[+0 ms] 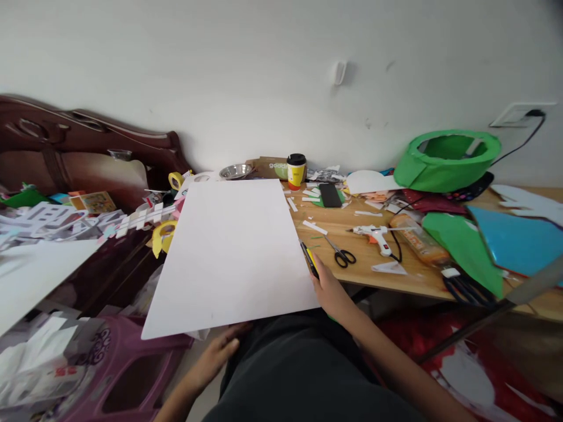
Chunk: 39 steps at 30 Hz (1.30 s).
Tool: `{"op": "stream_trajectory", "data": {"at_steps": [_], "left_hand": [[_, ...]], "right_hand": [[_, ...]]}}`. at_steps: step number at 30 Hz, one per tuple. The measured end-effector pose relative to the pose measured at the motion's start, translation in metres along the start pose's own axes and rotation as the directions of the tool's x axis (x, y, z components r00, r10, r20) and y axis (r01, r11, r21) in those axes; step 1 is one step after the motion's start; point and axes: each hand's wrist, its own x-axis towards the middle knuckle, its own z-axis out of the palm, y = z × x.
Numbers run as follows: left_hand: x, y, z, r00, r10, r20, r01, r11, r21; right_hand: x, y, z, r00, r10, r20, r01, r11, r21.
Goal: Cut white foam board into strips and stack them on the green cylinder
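A large white board [233,252] lies on the wooden table, its near edge jutting out over my lap. My right hand [324,282] is at the board's right edge, closed on a yellow and black utility knife [310,259]. Below the near edge of the board is my left hand [217,354], its fingertips partly hidden by the board and my dark clothing; whether it holds anything does not show. Black-handled scissors [343,255] and a white glue gun [373,234] rest on the table to the right of the knife.
A lidded cup [296,171], a phone [329,195] and a metal bowl [236,171] stand or lie toward the wall. Further right are a green ring-shaped piece [446,161] and a blue sheet [519,237]. A purple plastic stool [127,369] is at lower left.
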Motion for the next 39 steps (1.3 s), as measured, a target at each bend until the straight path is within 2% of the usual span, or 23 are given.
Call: {"op": "stream_trajectory", "data": {"at_steps": [2, 3, 5, 6, 8, 10, 11, 13, 15, 17, 20, 25, 39], "left_hand": [[-0.012, 0.028, 0.001, 0.995, -0.048, 0.086, 0.017, 0.943, 0.331], [-0.014, 0.046, 0.002, 0.994, -0.031, 0.108, -0.023, 0.886, 0.462], [-0.006, 0.086, 0.005, 0.980, 0.069, 0.188, -0.175, 0.749, 0.639], [0.007, 0.106, 0.006, 0.968, 0.129, 0.217, -0.244, 0.699, 0.673], [0.048, 0.139, 0.005, 0.948, 0.253, 0.191, -0.310, 0.620, 0.721], [0.106, 0.163, -0.001, 0.893, 0.438, 0.104, -0.298, 0.402, 0.866], [0.138, 0.171, -0.004, 0.872, 0.474, 0.126, -0.287, 0.285, 0.914], [0.200, 0.180, -0.008, 0.859, 0.438, 0.265, -0.341, 0.103, 0.935], [0.249, 0.181, -0.010, 0.847, 0.402, 0.350, -0.385, 0.007, 0.923], [0.281, 0.175, -0.008, 0.853, 0.378, 0.360, -0.386, -0.009, 0.923], [0.300, 0.162, -0.006, 0.860, 0.376, 0.344, -0.376, 0.013, 0.926], [0.306, 0.148, -0.007, 0.853, 0.400, 0.334, -0.381, 0.041, 0.924], [0.313, 0.148, -0.012, 0.859, 0.387, 0.335, -0.393, 0.079, 0.916]], "right_hand": [[0.006, -0.003, 0.001, 0.999, 0.004, 0.041, -0.002, 1.000, -0.030], [0.010, -0.005, 0.002, 0.998, 0.010, 0.058, -0.007, 0.999, -0.051], [0.020, -0.012, 0.003, 0.996, 0.034, 0.085, -0.025, 0.994, -0.108], [0.026, -0.016, 0.003, 0.994, 0.054, 0.095, -0.041, 0.989, -0.139], [0.037, -0.024, 0.005, 0.989, 0.105, 0.105, -0.083, 0.977, -0.197], [0.048, -0.031, 0.008, 0.980, 0.157, 0.119, -0.124, 0.962, -0.245], [0.052, -0.033, 0.009, 0.975, 0.177, 0.131, -0.138, 0.954, -0.265], [0.057, -0.037, 0.011, 0.966, 0.208, 0.156, -0.154, 0.942, -0.297], [0.060, -0.038, 0.013, 0.957, 0.232, 0.171, -0.170, 0.934, -0.315], [0.060, -0.037, 0.014, 0.952, 0.247, 0.180, -0.182, 0.931, -0.315], [0.060, -0.035, 0.014, 0.948, 0.256, 0.189, -0.189, 0.930, -0.316], [0.063, -0.034, 0.012, 0.958, 0.219, 0.185, -0.147, 0.929, -0.338], [0.074, -0.065, 0.023, 0.966, 0.183, 0.183, -0.069, 0.864, -0.498]]}}
